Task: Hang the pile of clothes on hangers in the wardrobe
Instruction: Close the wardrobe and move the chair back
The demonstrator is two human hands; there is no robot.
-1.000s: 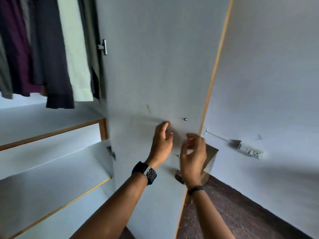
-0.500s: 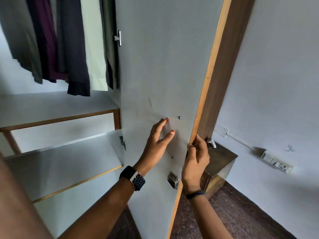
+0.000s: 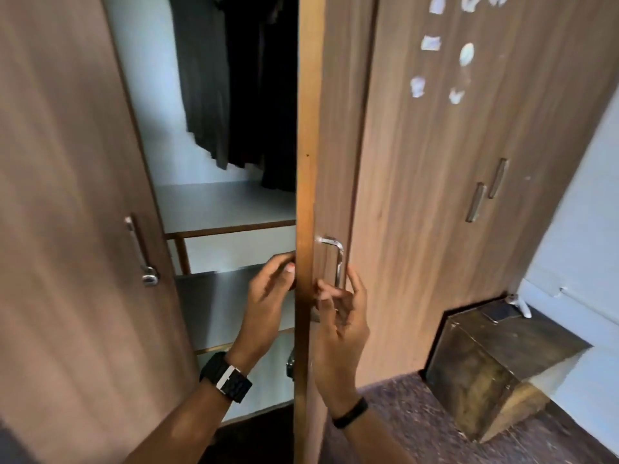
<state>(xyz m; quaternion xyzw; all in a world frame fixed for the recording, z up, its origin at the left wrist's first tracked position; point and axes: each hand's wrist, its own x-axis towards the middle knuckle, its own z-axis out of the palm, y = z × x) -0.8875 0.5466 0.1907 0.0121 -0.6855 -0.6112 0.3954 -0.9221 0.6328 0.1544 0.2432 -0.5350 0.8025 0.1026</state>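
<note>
Since door (image 3: 310, 162) swings edge-on mid-frame, rigid and light on hinges, best grab is metal handle (image 3: 336, 259). Right hand (image 3: 341, 316) loosely curled just below it, holding nothing; left hand (image 3: 271, 296) bent against door's inner side. Dark clothes (image 3: 231, 78) already hanging upper centre, soft, floppy.

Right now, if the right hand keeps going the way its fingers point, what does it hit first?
Probably the metal handle on the half-open wardrobe door: the right hand has its fingertips just beside the handle's lower end. Depth is unclear.
</note>
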